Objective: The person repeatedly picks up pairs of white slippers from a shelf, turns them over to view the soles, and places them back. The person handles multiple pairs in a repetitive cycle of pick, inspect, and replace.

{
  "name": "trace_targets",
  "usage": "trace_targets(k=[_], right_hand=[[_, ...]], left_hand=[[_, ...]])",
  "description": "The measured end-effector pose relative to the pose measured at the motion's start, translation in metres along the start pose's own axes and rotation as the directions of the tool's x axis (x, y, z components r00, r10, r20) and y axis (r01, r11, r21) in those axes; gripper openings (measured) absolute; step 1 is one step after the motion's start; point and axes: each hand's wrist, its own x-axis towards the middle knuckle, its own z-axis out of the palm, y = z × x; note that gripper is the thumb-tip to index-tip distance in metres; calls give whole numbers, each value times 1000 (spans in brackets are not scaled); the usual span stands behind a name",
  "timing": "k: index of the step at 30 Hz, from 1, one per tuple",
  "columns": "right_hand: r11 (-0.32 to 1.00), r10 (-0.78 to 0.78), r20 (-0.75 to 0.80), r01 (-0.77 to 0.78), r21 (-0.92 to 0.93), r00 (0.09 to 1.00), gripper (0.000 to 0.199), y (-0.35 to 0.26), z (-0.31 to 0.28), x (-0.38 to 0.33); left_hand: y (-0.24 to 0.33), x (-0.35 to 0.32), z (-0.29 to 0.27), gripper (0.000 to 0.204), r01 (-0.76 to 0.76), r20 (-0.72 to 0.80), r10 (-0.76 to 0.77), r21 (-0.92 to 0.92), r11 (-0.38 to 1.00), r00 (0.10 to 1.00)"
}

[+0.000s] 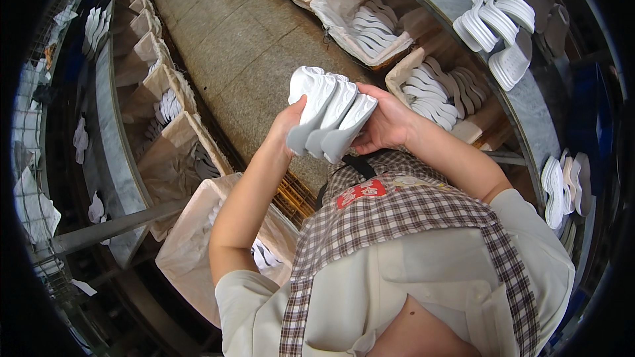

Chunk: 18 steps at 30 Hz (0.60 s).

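Observation:
A small stack of white and grey shoe soles (331, 109) is held up in front of my body, between both hands. My left hand (288, 123) is closed on the stack's left side, its thumb lying along the edge. On the opposite side my right hand (389, 121) grips the same soles, with the fingers partly hidden behind them. White curved faces point up and away from me, while grey faces show on the near side. Just beyond my right wrist stands a lined basket with white and brownish soles (431, 96) packed upright.
Cloth-lined baskets (177, 140) run in a row along the left bench (116, 112). Another lined basket (360, 23) with soles stands ahead on the right. More white soles (496, 23) lie on the right bench. A concrete aisle floor (245, 46) stretches between the rows.

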Motion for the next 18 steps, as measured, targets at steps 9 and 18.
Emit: trace_targets(k=[9, 18], right_hand=[[776, -517, 44, 491, -395, 855, 64, -9, 35, -17], [554, -624, 268, 657, -511, 735, 81, -12, 59, -27]], left_hand=[[-6, -3, -6, 55, -425, 139, 410, 105, 899, 901], [3, -7, -11, 39, -597, 288, 586, -58, 800, 757]])
